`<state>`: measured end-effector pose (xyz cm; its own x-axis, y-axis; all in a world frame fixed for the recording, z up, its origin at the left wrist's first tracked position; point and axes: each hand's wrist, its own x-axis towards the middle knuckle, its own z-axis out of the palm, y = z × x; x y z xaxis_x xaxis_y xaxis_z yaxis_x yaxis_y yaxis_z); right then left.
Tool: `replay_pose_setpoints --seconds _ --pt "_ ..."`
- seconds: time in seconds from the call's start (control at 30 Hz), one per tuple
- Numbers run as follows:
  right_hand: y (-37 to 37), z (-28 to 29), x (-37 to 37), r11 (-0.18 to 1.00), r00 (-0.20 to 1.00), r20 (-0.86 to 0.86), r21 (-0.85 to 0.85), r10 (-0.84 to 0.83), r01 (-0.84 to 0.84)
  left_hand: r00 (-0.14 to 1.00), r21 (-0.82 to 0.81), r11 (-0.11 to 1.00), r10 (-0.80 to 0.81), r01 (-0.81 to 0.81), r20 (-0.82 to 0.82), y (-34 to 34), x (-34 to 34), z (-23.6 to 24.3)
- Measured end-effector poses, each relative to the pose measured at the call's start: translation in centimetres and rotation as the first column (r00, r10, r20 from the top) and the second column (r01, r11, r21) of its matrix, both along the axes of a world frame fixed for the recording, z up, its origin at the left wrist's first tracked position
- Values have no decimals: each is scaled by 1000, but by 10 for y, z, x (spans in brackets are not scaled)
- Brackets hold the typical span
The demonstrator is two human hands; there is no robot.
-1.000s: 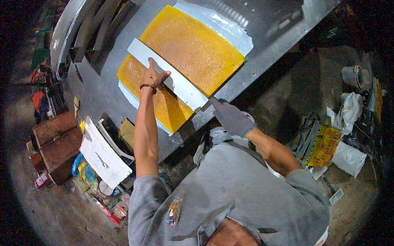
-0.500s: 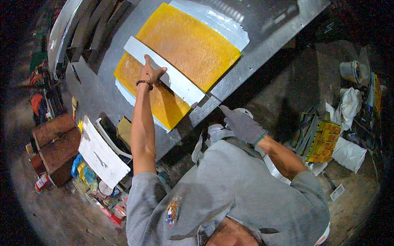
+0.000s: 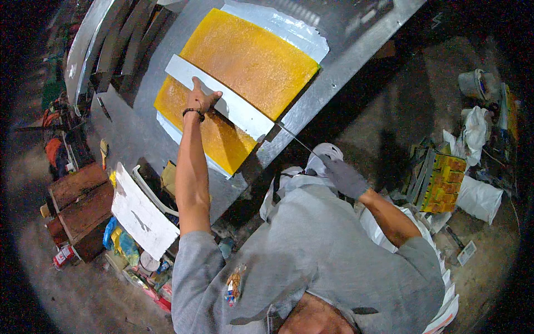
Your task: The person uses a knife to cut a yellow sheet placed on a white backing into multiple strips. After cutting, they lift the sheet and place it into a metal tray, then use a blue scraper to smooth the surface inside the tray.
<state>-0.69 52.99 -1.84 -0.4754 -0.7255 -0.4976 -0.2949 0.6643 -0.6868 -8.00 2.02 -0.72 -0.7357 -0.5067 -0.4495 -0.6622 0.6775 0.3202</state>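
A flat white strip (image 3: pixel 239 111) lies slantwise across a yellow-orange sheet (image 3: pixel 250 61) on the grey metal table. My bare left hand (image 3: pixel 201 100) presses down on the strip, thumb and finger spread, a dark bracelet at the wrist. In a grey glove, my right hand (image 3: pixel 346 177) is closed beyond the table edge, near my body. From it a long, thin dark blade (image 3: pixel 297 139) reaches to the strip's near right end, beside the sheet's edge. Its handle is hidden in the glove. Beneath the sheet, a pale silvery layer (image 3: pixel 303 33) sticks out at the far side.
The metal table (image 3: pixel 356 53) ends in a straight edge along its right side. Curved metal panels (image 3: pixel 89 50) stand at the far left. A white board (image 3: pixel 143 214) and brown boxes (image 3: pixel 83 203) sit lower left. To the right are a bucket (image 3: pixel 477 86) and white sacks (image 3: pixel 479 200).
My right hand has drawn back right and down, away from the table edge, exposing more of the thin blade. The left hand stays pressed on the strip, while the whole view has shifted slightly.
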Motion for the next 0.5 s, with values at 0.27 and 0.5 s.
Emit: replay_pose_setpoints --seconds 0.27,0.5 --pt "3 54 1 931 944 -2 -165 -331 326 991 -47 999 -22 15 -135 -16 12 -28" --pt "-142 -6 -47 880 922 59 -281 -382 382 994 -56 993 104 -106 -38 3 5 -4"
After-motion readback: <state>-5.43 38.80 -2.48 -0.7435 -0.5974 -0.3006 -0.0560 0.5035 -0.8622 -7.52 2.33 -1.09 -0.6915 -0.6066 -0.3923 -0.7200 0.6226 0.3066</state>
